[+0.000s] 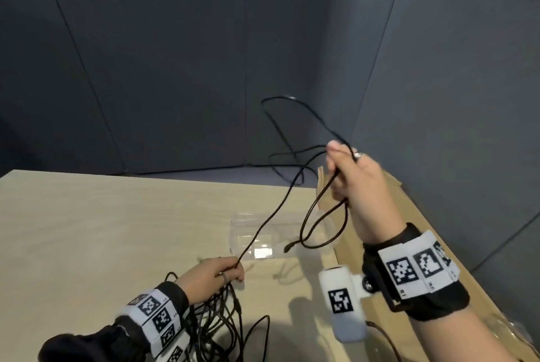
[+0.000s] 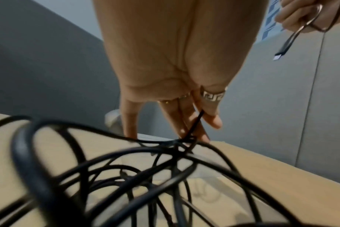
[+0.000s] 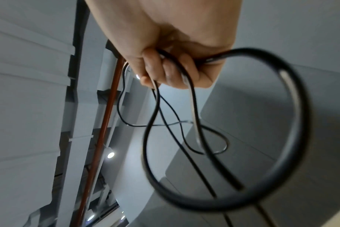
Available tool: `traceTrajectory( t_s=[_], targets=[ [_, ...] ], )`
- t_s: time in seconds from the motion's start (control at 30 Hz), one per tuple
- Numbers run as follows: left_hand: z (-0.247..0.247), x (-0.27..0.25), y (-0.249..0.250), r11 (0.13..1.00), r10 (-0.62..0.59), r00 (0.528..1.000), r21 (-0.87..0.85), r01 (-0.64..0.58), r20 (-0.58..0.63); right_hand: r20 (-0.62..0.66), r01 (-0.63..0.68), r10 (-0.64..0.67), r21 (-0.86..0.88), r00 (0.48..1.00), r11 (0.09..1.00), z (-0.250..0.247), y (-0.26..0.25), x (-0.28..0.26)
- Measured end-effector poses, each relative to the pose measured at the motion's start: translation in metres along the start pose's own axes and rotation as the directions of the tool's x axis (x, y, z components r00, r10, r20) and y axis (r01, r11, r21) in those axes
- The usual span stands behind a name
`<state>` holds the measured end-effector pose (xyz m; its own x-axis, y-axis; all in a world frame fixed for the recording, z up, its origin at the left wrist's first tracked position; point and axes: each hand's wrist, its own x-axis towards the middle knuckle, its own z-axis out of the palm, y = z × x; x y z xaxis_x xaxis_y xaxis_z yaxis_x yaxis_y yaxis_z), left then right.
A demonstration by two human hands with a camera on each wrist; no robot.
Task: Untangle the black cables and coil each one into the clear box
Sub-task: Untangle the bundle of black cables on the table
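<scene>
- Clear box [image 1: 264, 237] on the table [image 1: 87, 230]: contents hard to make out.
- Right hand [image 1: 355, 183] grips cable loops [image 1: 314, 223] above the box.
- Left hand [image 1: 210, 275] pinches a strand; the tangle [image 1: 216, 323] runs off-frame.

Your black cable [image 1: 264, 224] half-coiled in raised loops, its plug dangling over the clear box [image 1: 263, 240] on the table, tangled cables [image 1: 216, 323] heaped near you
</scene>
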<state>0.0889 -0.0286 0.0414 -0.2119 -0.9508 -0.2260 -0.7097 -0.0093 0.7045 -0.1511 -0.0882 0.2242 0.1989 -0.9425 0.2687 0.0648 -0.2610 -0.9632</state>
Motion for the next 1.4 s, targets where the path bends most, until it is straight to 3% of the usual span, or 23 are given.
traceTrajectory(
  t_s=[0.13, 0.23, 0.37, 0.43, 0.53, 0.63, 0.73, 0.83, 0.9, 0.97, 1.03, 1.1, 1.13, 1.2, 1.23, 1.27, 1.33, 1.37, 1.4],
  targets=[
    [-0.006, 0.002, 0.004, 0.999, -0.014, 0.997, -0.049, 0.01, -0.076, -0.226, 0.07, -0.032, 0.161, 0.974, 0.984, -0.017, -0.014, 0.006],
    [-0.013, 0.0, 0.017, 0.999, 0.023, 0.995, -0.038, -0.027, -0.096, -0.254, 0.023, 0.019, 0.162, 0.967, 0.986, -0.029, -0.006, 0.009],
    [-0.029, -0.001, 0.043, 0.991, 0.053, 0.96, -0.101, -0.084, -0.274, -0.084, -0.193, 0.18, -0.177, 0.98, 0.965, -0.019, 0.038, 0.0],
    [-0.037, -0.001, 0.065, 0.97, 0.054, 0.937, -0.205, -0.132, -0.346, 0.052, -0.256, 0.28, -0.269, 0.959, 0.928, -0.002, 0.068, -0.013],
    [-0.039, -0.002, 0.088, 0.95, 0.058, 0.946, -0.274, -0.15, -0.318, 0.194, -0.342, 0.383, -0.214, 0.903, 0.915, 0.024, 0.097, -0.028],
    [-0.034, -0.006, 0.096, 0.983, 0.089, 0.966, -0.133, -0.123, -0.241, 0.225, -0.397, 0.414, -0.121, 0.882, 0.91, 0.036, 0.097, -0.025],
    [-0.023, -0.01, 0.095, 0.937, 0.084, 0.983, -0.323, -0.134, -0.165, 0.25, -0.416, 0.424, -0.087, 0.871, 0.905, 0.044, 0.093, -0.021],
    [-0.005, -0.01, 0.091, 0.891, 0.048, 0.973, -0.43, -0.143, -0.224, 0.328, -0.51, 0.458, 0.091, 0.826, 0.856, 0.054, 0.091, -0.024],
    [0.003, -0.007, 0.087, 0.764, 0.04, 0.978, -0.624, -0.163, -0.206, 0.4, -0.583, 0.488, 0.16, 0.776, 0.796, 0.06, 0.087, -0.027],
    [0.004, -0.005, 0.086, 0.637, 0.038, 0.989, -0.759, -0.135, -0.144, 0.457, -0.53, 0.465, 0.018, 0.758, 0.848, 0.063, 0.085, -0.027],
    [-0.002, -0.011, 0.085, 0.636, 0.027, 1.0, -0.771, -0.029, -0.016, 0.476, -0.295, 0.423, -0.322, 0.771, 0.899, 0.061, 0.084, -0.023],
    [-0.011, -0.017, 0.08, 0.56, 0.041, 0.994, -0.826, 0.059, 0.098, 0.457, -0.008, 0.376, -0.627, 0.806, 0.779, 0.056, 0.083, -0.016],
    [-0.017, -0.019, 0.074, 0.45, 0.026, 0.99, -0.886, 0.111, 0.137, 0.46, 0.067, 0.361, -0.686, 0.811, 0.724, 0.054, 0.084, -0.013],
    [-0.03, -0.024, 0.069, 0.182, 0.009, 0.982, -0.966, 0.186, 0.191, 0.489, 0.076, 0.373, -0.68, 0.789, 0.73, 0.054, 0.085, -0.009],
    [-0.034, -0.026, 0.068, 0.16, 0.003, 0.982, -0.969, 0.186, 0.189, 0.516, 0.084, 0.364, -0.656, 0.775, 0.75, 0.056, 0.086, -0.009],
    [-0.039, -0.029, 0.07, 0.254, -0.015, 0.983, -0.95, 0.18, 0.182, 0.541, 0.103, 0.339, -0.63, 0.77, 0.77, 0.06, 0.088, -0.009],
    [-0.051, -0.033, 0.07, 0.614, -0.103, 0.992, -0.779, 0.124, 0.077, 0.552, 0.076, 0.264, -0.517, 0.791, 0.853, 0.07, 0.093, -0.007],
    [-0.058, -0.032, 0.069, 0.753, -0.129, 0.991, -0.653, 0.083, -0.023, 0.498, -0.006, 0.247, -0.436, 0.831, 0.9, 0.072, 0.096, -0.006],
    [-0.068, -0.032, 0.063, 0.836, -0.152, 0.98, -0.546, 0.056, -0.131, 0.419, -0.11, 0.263, -0.355, 0.869, 0.929, 0.074, 0.101, -0.006]
  ],
)
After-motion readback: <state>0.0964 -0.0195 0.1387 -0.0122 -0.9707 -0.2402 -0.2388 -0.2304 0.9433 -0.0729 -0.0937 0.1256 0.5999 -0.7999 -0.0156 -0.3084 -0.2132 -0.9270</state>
